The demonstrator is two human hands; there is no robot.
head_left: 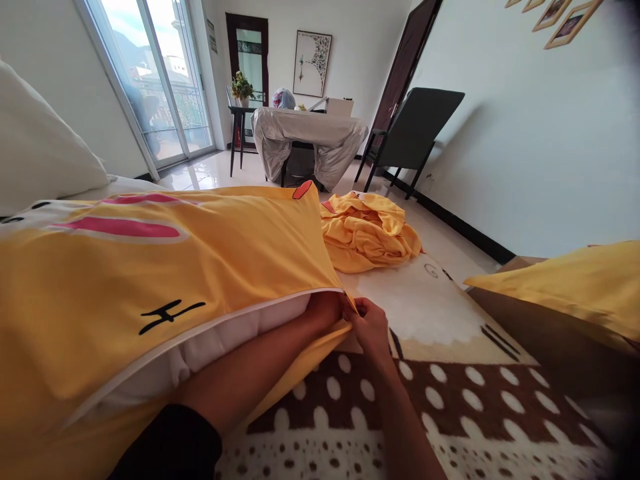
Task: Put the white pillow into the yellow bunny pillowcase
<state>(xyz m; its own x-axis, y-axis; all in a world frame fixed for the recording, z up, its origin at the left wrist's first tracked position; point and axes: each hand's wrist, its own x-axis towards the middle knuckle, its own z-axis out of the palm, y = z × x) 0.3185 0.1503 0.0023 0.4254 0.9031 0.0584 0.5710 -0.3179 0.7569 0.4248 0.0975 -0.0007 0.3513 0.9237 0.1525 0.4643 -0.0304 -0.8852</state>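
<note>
Two hands at the open end of a yellow pillowcase [165, 280], seen from the head camera. Left hand [325, 308] pushed inside the opening, fingers hidden by the cloth, so closed or spread cannot be told; forearm lying along the white pillow [235, 337] that shows as a pale strip in the gap. Right hand [371, 328] just outside, pinched narrow on the lower corner of the case's edge, touching the left wrist region.

Progress, as a judgement from the layout: pillow mostly sheathed, far end of the case filled and smooth, with pink and black printed marks on top. Left undone: white filling exposed along the whole open edge, corner near the hands not yet seated, opening not closed.

Position: pillowcase lying across the bed [450, 407], stretching leftward and away from the hands, its open mouth directly at both hands. Bedcover brown with white dots below the forearms, paler printed panel beyond the right hand.

Surroundings: crumpled yellow cloth [367, 233] on the bed past the case's far corner, apart from both hands. Second yellow pillow [575, 283] at the right margin, well apart. Bare white pillow [35, 147] at upper left. Beyond the bed, a covered worktop [310, 130], a dark chair [420, 130] and a glass door [160, 80].
</note>
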